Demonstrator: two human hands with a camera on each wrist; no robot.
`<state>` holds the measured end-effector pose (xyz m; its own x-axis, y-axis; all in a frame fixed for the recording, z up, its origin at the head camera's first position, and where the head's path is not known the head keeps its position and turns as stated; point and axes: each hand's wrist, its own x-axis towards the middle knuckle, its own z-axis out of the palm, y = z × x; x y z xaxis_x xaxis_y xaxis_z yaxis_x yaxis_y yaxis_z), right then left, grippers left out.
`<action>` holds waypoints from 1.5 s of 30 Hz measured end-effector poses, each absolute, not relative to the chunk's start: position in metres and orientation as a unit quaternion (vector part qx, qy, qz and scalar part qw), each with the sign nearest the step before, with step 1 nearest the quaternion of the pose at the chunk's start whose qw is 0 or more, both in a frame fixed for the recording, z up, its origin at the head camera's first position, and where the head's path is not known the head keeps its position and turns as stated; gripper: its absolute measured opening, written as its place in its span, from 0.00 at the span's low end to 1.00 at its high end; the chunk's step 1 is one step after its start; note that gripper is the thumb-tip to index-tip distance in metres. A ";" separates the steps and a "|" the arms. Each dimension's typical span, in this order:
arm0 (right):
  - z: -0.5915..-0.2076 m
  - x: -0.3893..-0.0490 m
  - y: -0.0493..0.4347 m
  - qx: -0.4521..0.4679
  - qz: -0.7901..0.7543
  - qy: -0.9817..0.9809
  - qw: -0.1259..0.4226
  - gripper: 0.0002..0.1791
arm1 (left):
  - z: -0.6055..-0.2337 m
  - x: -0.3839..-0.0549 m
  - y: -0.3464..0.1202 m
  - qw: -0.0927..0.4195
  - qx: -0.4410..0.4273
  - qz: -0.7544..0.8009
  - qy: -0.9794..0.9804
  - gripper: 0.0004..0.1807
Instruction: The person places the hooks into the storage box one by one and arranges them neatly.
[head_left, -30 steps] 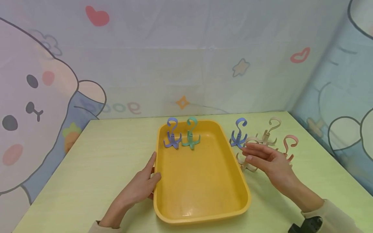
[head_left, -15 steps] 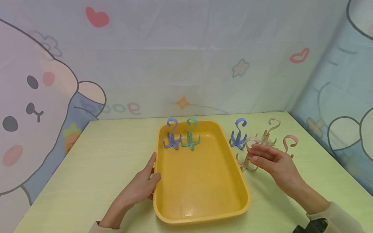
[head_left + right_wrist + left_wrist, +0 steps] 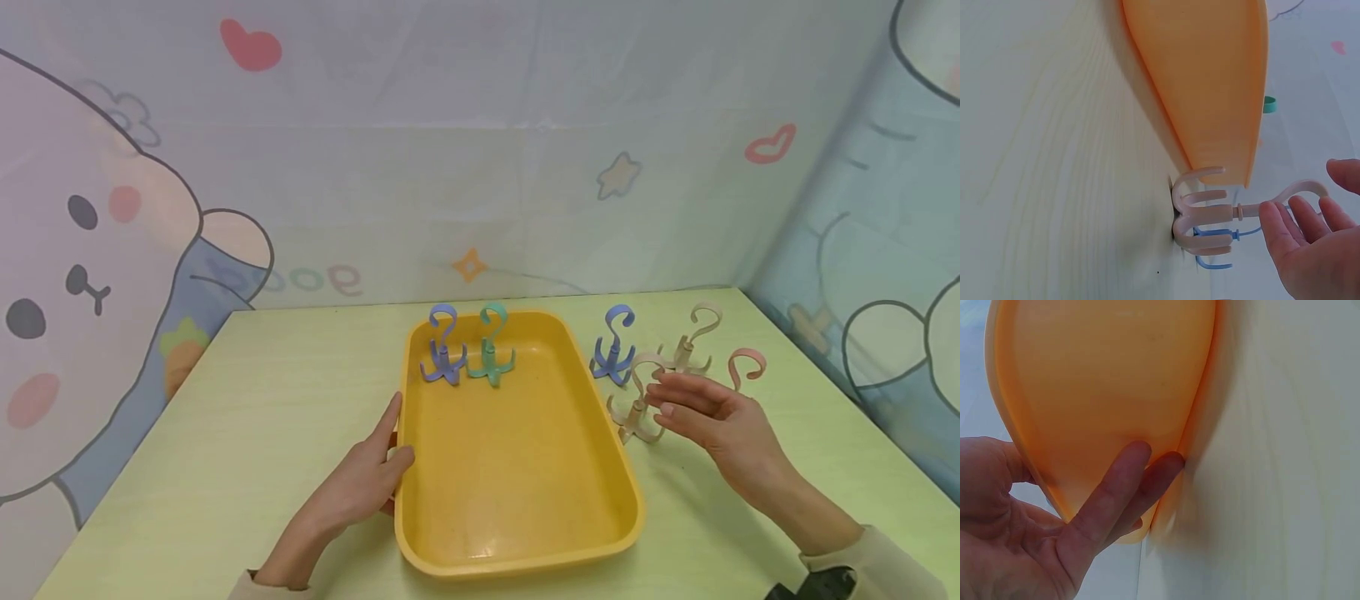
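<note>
A yellow tray lies on the table, its left rim held by my left hand. The left thumb hooks over the rim while the other fingers lie along the outer wall. Inside the tray's far left, a purple hook hanger and a green one stand upright. My right hand is beside a beige hook hanger, thumb apart from the loosely bent fingers. In the right wrist view, those fingers overlap the stem of that beige hanger.
Right of the tray, a blue hook hanger and another beige hanger stand farther back. A pink hanger is partly hidden behind my right hand. A printed cloth backdrop rises behind the table.
My right hand has drifted a little to the right, uncovering more of the near beige hanger and covering more of the pink one. My left hand and the tray have stayed in place.
</note>
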<state>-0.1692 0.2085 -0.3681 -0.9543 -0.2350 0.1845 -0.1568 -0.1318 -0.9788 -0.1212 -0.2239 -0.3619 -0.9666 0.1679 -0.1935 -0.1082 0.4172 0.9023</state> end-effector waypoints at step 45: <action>-0.384 -0.208 0.203 -0.116 -0.711 0.694 0.004 0.25 | -0.362 -0.121 -0.223 0.126 0.016 0.541 0.831 0.44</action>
<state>-0.2077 0.2034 -0.3843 -0.9731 -0.1669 0.1589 -0.1546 -0.0381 -0.9872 -0.1210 -0.2233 -0.3618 -0.9679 0.1634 -0.1910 -0.1087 0.4132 0.9041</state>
